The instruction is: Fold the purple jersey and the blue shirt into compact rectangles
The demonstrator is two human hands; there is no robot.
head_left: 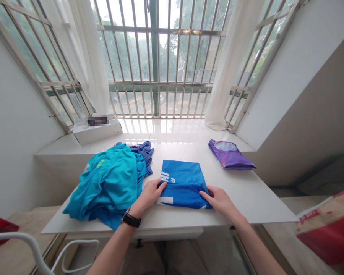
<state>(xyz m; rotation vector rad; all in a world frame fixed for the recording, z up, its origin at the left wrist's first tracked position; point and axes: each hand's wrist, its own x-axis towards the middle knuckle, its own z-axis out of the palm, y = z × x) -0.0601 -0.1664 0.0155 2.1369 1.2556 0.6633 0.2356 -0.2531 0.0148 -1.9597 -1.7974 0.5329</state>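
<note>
A blue sports shirt (186,189) with white lettering lies folded into a rough rectangle on the white table (240,206). My left hand (151,193), with a black watch on its wrist, grips the shirt's left edge, thumb on top. At the right edge my right hand (218,198) pinches the cloth, its thumb over the top and its fingers partly hidden. Left of my left hand a loose heap of clothes spreads out, a teal shirt (111,179) on top and a dark blue garment (145,151) behind it.
A folded purple garment (233,156) rests at the table's back right. On the window sill stands a white box (99,131). A red and tan bag (328,229) is at the lower right, and a white tubular frame (25,240) at the lower left.
</note>
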